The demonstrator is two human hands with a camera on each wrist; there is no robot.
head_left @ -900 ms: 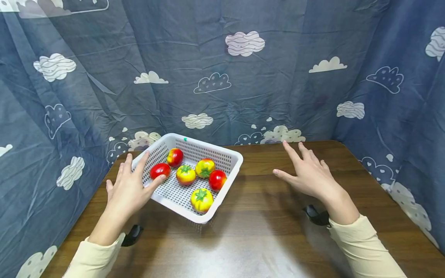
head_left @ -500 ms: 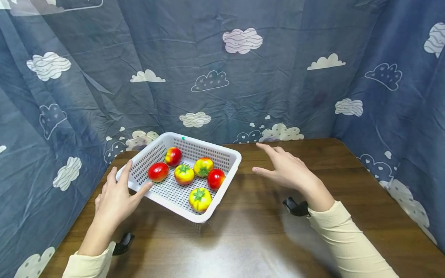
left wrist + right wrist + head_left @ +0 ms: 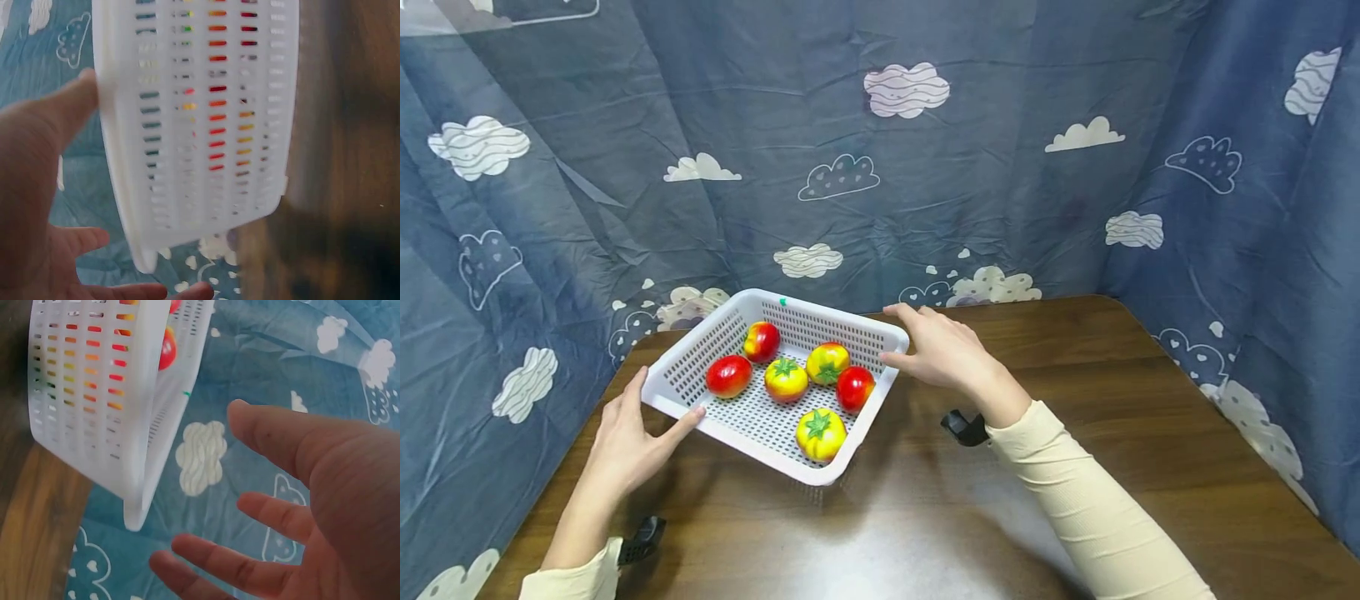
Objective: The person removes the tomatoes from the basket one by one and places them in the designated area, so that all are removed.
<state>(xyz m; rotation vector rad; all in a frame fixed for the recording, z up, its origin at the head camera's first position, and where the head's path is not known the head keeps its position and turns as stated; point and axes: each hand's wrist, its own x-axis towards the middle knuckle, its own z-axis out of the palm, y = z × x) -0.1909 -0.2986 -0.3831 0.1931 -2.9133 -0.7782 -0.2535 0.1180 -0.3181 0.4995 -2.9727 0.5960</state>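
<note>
A white perforated plastic basket [image 3: 752, 446] sits on the table, holding several glossy toy fruits. Some are yellow with green star-shaped tops, like this tomato-like fruit [image 3: 822, 435]; others are mostly red, like this oval fruit [image 3: 728, 377]. My left hand [image 3: 628, 446] is at the basket's left end, fingers extended and spread. In the left wrist view its thumb [image 3: 78, 100] appears to touch the rim, with the fingers off the basket wall. At the far right corner is my right hand [image 3: 946, 346], fingers extended. The right wrist view shows a gap between it and the basket rim [image 3: 140, 456].
The brown wooden table [image 3: 925, 508] extends in front of and to the right of the basket. A blue curtain [image 3: 1000, 192] with cloud prints hangs behind the table and along both sides. A black strap [image 3: 964, 427] is on my right wrist.
My right hand has moved left, from over the right of the table to the basket's right corner. My left hand has drawn back and left to the basket's left end.
</note>
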